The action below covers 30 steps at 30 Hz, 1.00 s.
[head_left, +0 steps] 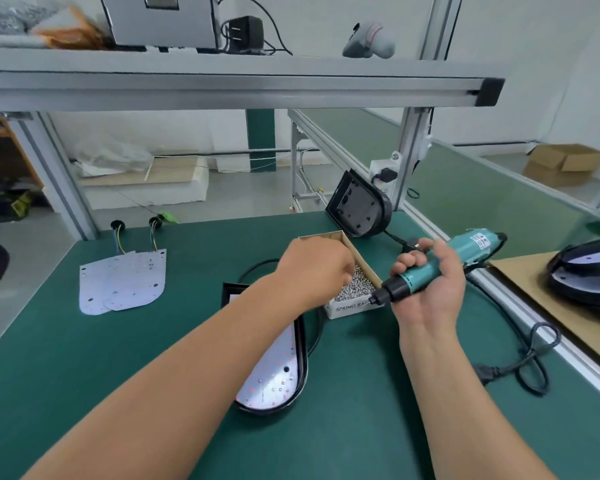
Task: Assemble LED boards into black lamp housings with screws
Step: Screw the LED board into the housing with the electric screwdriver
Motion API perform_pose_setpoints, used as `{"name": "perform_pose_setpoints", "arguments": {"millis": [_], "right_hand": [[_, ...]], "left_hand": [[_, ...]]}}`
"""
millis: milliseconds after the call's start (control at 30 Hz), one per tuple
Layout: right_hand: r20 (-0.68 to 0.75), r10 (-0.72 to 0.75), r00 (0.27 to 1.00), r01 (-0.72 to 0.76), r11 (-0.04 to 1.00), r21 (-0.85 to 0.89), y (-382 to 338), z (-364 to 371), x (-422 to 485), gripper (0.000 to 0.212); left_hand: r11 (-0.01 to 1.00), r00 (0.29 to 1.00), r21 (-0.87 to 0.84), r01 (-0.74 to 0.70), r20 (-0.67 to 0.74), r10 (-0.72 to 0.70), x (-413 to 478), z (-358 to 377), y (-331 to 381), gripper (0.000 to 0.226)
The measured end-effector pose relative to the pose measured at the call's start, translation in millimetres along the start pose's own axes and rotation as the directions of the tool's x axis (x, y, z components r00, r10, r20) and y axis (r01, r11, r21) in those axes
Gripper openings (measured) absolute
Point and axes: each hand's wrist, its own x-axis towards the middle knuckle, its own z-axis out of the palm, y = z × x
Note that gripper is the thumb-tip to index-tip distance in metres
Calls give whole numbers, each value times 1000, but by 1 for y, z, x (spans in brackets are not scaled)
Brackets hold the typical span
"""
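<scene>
A black lamp housing [303, 344] lies on the green mat in front of me with a white LED board [274, 379] seated inside; my left forearm covers part of it. My left hand [314, 271] reaches into a small cardboard box [347, 308] full of silver screws [357, 287], fingertips curled down among them. Whether they pinch a screw is hidden. My right hand [430, 285] grips a teal electric screwdriver [440, 268], its black tip pointing left toward the box.
Two loose LED boards [122, 282] with wires lie at the left. Another black housing [359, 207] leans upright at the back. More housings [589, 271] sit on cardboard at the right. A black power cable [530, 362] loops across the mat's right side. An overhead shelf spans the bench.
</scene>
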Motion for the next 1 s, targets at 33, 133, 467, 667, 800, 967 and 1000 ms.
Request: {"name": "perform_pose_setpoints", "arguments": {"millis": [33, 133, 467, 667, 800, 967, 1000], "right_hand": [[-9, 0, 1000, 0, 1000, -1, 0, -1, 1, 8], [-41, 2, 999, -2, 1000, -5, 1, -4, 3, 8], [-77, 3, 997, -2, 1000, 8, 2, -6, 10, 6], [-87, -10, 996, 12, 1000, 18, 2, -5, 8, 5], [-81, -10, 997, 11, 1000, 14, 3, -4, 7, 6], [-66, -19, 998, 20, 1000, 15, 2, -3, 6, 4], [-61, -19, 998, 20, 1000, 14, 3, -2, 6, 4]], "left_hand": [[998, 999, 55, -18, 39, 16, 11, 4, 3, 17], [991, 984, 129, -42, 179, 19, 28, 18, 4, 15], [1000, 987, -28, -14, 158, 19, 32, 35, -7, 12], [994, 993, -112, 14, 119, -1, 28, 36, -9, 6], [995, 996, -95, -9, 89, 18, 26, 40, -9, 4], [991, 997, -122, 47, 72, -39, 19, 34, -7, 16], [986, 997, -152, 69, 57, -61, 15, 28, -7, 17]]}}
